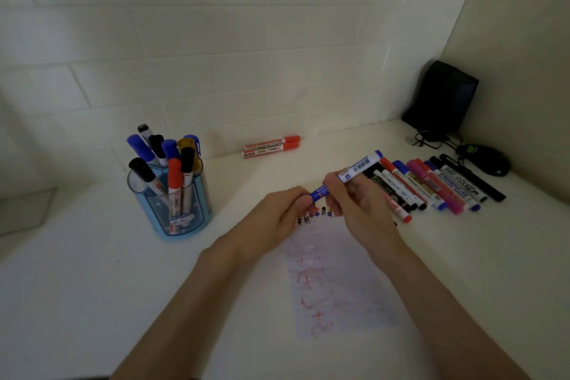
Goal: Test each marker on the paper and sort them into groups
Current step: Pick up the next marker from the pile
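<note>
A blue marker (357,167) with a white barrel is held over the top edge of the paper (336,281). My right hand (351,203) grips its barrel, and my left hand (277,219) pinches its blue cap end (319,193). The paper carries red scribbles and small dark test marks near its top. A blue transparent pen holder (172,203) at the left holds several markers. A row of several markers (431,188) lies side by side to the right of my hands. Two red markers (273,145) lie by the back wall.
A black computer mouse (487,160) with its cable and a black pouch (441,99) sit in the back right corner. White tiled walls close off the back and right of the white desk (92,287).
</note>
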`<state>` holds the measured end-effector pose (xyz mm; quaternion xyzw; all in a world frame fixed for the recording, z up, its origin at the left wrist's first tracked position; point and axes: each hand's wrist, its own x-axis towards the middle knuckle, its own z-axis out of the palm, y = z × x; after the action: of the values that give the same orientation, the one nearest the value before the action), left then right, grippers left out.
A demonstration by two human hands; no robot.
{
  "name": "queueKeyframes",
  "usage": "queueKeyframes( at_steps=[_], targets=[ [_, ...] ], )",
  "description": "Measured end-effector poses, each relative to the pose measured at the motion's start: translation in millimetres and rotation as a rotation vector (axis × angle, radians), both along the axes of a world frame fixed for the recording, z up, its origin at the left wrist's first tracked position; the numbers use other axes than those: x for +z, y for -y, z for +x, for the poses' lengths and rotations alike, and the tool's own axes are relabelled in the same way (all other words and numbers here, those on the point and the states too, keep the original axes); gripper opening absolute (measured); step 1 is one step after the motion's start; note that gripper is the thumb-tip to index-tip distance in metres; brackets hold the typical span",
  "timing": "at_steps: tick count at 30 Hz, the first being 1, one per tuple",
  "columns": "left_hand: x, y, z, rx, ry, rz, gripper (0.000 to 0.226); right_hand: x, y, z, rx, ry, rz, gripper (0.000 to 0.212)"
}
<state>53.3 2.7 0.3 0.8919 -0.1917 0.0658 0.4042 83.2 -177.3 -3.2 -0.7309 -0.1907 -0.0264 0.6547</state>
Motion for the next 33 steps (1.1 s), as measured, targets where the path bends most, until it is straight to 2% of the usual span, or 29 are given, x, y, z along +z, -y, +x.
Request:
queueKeyframes(
  at_steps=[3, 7, 9, 12, 15, 16, 19, 22, 26, 30, 33],
  targets=[
    [3.6, -8.0, 1.1, -0.062, -0.042, -0.041, 0.032, 9.9, 5.9, 2.2, -0.076, -0.009, 0.011, 0.032],
    [-1.0, -42.9, -0.8, -0.029, -0.113, -0.239, 0.032, 22.1, 50.9, 21.1, -0.36, -0.018, 0.253, 0.029],
    [-3.7, -41.1, 3.6, 0.05, -0.064, -0.269, 0.022, 14.1, 45.9, 19.6, -0.341, -0.046, 0.178, 0.028],
    [-11.3, -25.2, 7.0, 0.08, -0.019, -0.162, 0.016, -0.4, 17.9, 11.9, -0.249, -0.148, 0.164, 0.018],
    [-22.2, -28.3, 4.8, 0.089, -0.068, -0.025, 0.013, -8.6, 4.5, 7.3, -0.247, -0.13, 0.11, 0.005],
    [-23.8, -29.5, 4.3, 0.107, -0.065, 0.045, 0.016, -12.3, 2.4, 6.5, -0.27, -0.121, 0.072, 0.006],
    [-24.0, -27.1, 6.0, 0.172, -0.066, 0.233, 0.046, -21.3, -3.1, 4.6, -0.303, -0.1, -0.073, 0.014],
    [-26.5, -26.5, 9.4, 0.14, -0.056, 0.347, 0.066, -24.5, -4.7, 5.6, -0.342, -0.126, -0.133, 0.014],
    [-28.9, -28.0, 10.2, 0.12, -0.006, 0.365, 0.066, -26.7, -4.1, 5.2, -0.409, -0.124, -0.183, 0.021],
    [-27.6, -27.0, 9.6, 0.124, -0.033, 0.376, 0.066, -27.5, -4.2, 6.4, -0.393, -0.084, -0.213, 0.029],
    [-26.4, -26.6, 9.0, 0.126, -0.034, 0.377, 0.067, -30.3, -4.9, 8.1, -0.389, -0.086, -0.244, 0.025]
  ],
)
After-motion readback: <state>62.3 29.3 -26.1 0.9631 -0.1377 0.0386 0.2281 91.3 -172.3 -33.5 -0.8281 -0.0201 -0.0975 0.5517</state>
